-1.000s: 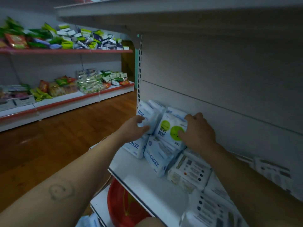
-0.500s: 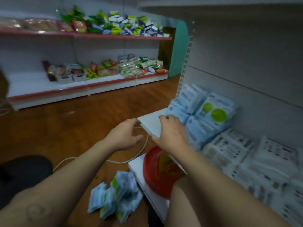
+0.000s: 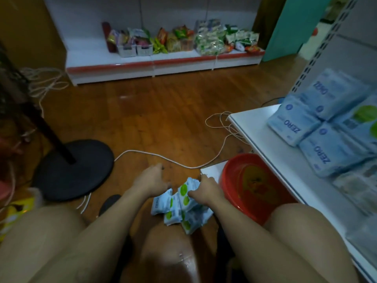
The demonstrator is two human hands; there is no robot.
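Note:
A small pile of blue-and-white packets (image 3: pixel 179 209) with green circles lies on the wooden floor between my knees. My left hand (image 3: pixel 152 180) reaches down at the pile's left edge, its curled fingers on the nearest packet. My right hand (image 3: pixel 206 190) is at the pile's top right, fingers curled round the upper packets. On the white shelf (image 3: pixel 265 139) to the right stand several larger blue packs marked ZERO (image 3: pixel 293 125), stacked against the back panel.
A red basin (image 3: pixel 251 180) sits on the lower shelf board right beside my right hand. A black round stand base (image 3: pixel 75 168) is on the floor to the left. A white cable (image 3: pixel 155 155) runs across the floor. Snack bags fill the far low shelf (image 3: pixel 163 60).
Both hands left the packs on the shelf and dropped to the floor pile. My view swung down and left from the shelf to the floor.

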